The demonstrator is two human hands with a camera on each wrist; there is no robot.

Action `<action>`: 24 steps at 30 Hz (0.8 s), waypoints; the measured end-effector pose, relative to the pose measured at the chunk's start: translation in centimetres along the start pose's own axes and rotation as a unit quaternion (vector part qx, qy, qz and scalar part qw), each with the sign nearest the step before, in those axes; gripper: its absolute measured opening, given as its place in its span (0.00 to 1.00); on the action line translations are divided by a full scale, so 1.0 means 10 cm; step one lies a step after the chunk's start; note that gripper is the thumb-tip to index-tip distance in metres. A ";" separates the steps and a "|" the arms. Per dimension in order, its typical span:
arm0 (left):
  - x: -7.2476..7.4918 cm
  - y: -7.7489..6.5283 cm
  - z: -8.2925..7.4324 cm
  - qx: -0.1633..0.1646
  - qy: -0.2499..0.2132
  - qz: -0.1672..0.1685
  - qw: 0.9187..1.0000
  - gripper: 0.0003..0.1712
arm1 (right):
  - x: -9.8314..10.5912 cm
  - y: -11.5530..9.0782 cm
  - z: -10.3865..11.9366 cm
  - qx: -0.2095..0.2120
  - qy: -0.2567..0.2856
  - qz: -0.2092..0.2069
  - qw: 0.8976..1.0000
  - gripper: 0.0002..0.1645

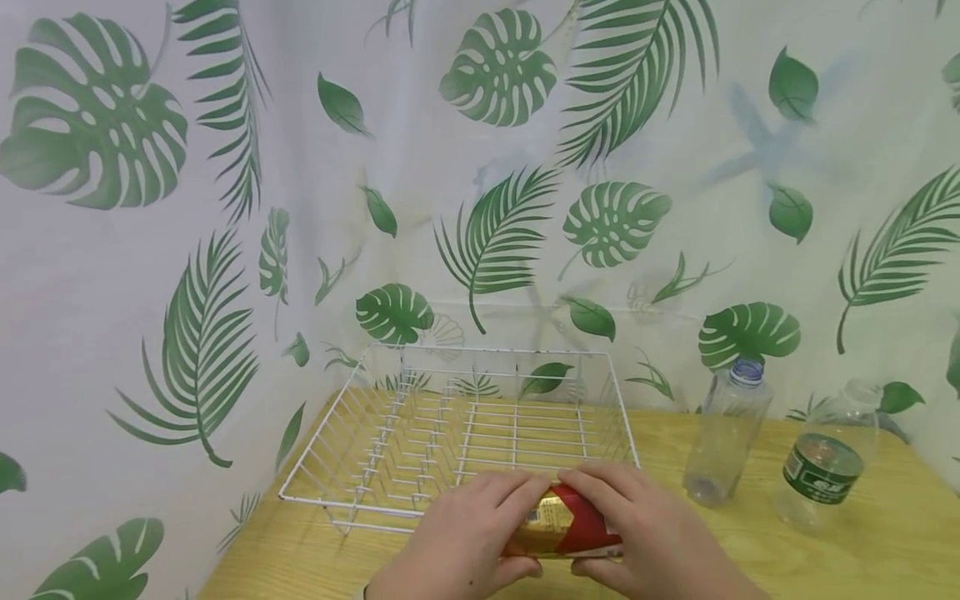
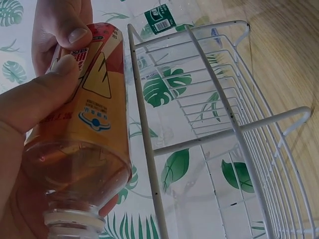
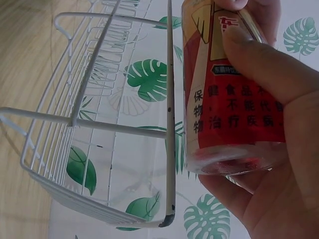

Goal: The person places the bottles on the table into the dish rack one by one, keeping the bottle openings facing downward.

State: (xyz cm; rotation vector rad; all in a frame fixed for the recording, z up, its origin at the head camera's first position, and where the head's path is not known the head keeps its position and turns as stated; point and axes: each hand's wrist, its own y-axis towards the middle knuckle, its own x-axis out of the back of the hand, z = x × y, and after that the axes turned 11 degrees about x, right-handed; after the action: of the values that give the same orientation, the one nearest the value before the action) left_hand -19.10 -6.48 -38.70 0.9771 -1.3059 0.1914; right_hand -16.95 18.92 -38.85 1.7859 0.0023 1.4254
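Note:
Both hands hold one plastic bottle (image 1: pixel 566 521) lying sideways, with a gold and red printed label. My left hand (image 1: pixel 472 533) grips its neck end. In the left wrist view the clear shoulder and neck (image 2: pixel 75 219) of the bottle point down past that hand. Round the base end curls my right hand (image 1: pixel 652 533), its thumb on the label; the clear base (image 3: pixel 237 158) shows in the right wrist view. Just beyond the hands stands a white wire dish rack (image 1: pixel 457 507), and the bottle is level with its near edge. My fingers hide part of the label.
Two clear plastic bottles stand upright on the wooden table (image 1: pixel 660 567) to the right: a plain bottle (image 1: pixel 723 442) with a bluish neck and a bottle with a green label (image 1: pixel 823 468). A leaf-patterned sheet (image 1: pixel 495 167) hangs behind and at the left.

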 end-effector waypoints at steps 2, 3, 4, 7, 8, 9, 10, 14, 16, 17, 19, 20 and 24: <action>0.01 0.00 0.00 -0.002 -0.002 0.003 1.000 0.48 | -0.01 0.00 0.00 0.001 0.005 0.001 1.000 0.48; 0.01 0.00 0.01 -0.004 -0.002 0.004 1.000 0.48 | -0.01 -0.01 0.00 0.002 0.007 0.001 1.000 0.49; 0.01 0.00 0.01 -0.005 -0.002 0.004 1.000 0.48 | -0.01 -0.01 0.00 0.002 0.008 0.002 1.000 0.49; 0.01 0.00 0.02 -0.009 -0.002 0.003 1.000 0.48 | -0.01 -0.01 -0.01 0.000 0.021 0.000 1.000 0.49; 0.01 0.00 0.03 -0.009 -0.003 0.002 1.000 0.48 | -0.01 -0.01 0.00 -0.006 0.032 -0.002 0.999 0.50; 0.01 0.00 0.04 -0.007 -0.004 0.001 1.000 0.48 | 0.00 -0.02 0.00 -0.013 0.039 -0.005 0.999 0.51; 0.01 0.00 0.05 -0.004 -0.008 0.001 1.000 0.48 | 0.02 -0.01 0.01 -0.022 0.048 -0.006 0.999 0.52; 0.04 0.00 0.07 0.018 -0.041 0.000 0.999 0.48 | 0.13 -0.01 0.03 -0.072 0.099 -0.012 0.992 0.57; 0.06 0.00 0.08 0.030 -0.066 0.001 0.997 0.49 | 0.19 -0.02 0.03 -0.097 0.122 -0.015 0.988 0.59; 0.06 0.00 0.09 0.037 -0.079 0.001 0.996 0.49 | 0.20 -0.02 0.02 -0.101 0.137 -0.021 0.985 0.60; 0.07 0.01 0.09 0.049 -0.109 0.002 0.993 0.48 | 0.23 -0.03 0.00 -0.107 0.168 -0.036 0.979 0.63; 0.07 0.01 0.09 0.054 -0.126 0.003 0.991 0.48 | 0.24 -0.04 -0.01 -0.111 0.184 -0.043 0.976 0.64; 0.06 0.01 0.08 0.084 -0.205 -0.001 0.975 0.46 | 0.23 -0.07 -0.06 -0.108 0.267 -0.081 0.954 0.66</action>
State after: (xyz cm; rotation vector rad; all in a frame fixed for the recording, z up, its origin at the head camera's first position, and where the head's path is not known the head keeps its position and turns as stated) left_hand -19.57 -7.19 -38.17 1.2046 -1.6858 0.1030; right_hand -16.30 20.75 -37.41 1.1575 0.2601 1.6728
